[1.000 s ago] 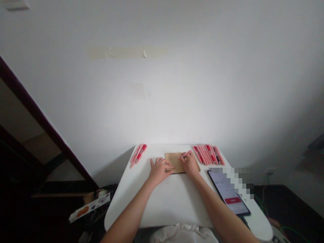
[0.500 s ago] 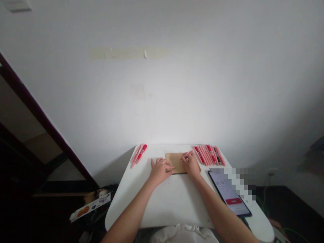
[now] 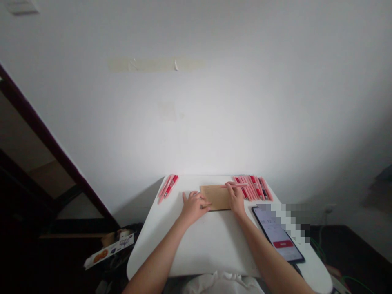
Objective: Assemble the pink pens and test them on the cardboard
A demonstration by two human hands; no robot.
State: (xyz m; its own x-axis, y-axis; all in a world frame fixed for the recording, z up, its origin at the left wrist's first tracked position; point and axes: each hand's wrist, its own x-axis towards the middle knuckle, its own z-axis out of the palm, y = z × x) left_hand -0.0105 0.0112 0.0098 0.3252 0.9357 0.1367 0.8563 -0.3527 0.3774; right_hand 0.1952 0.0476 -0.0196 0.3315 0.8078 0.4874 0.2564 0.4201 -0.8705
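Note:
My left hand (image 3: 194, 207) lies with spread fingers on the left edge of a brown paper pad (image 3: 217, 197), which rests on the white table (image 3: 211, 245). Over the pad's right side, my right hand (image 3: 237, 199) grips a pink pen (image 3: 240, 185) that points to the left. The pen's back end reaches across a row of pink and red pens (image 3: 253, 188) lying side by side at the table's far right. At the far left lie a few more pink and red pens (image 3: 168, 188), apart from my left hand.
A phone (image 3: 278, 233) with a lit screen lies to the right of my right forearm, a cable by its lower end. The wall (image 3: 196, 122) rises behind the table's far edge. Below the table's left side is a white printed box (image 3: 109, 250).
My right hand has shifted a little to the right, and the pen in it has turned from slanted to nearly level. My left hand has stayed in place.

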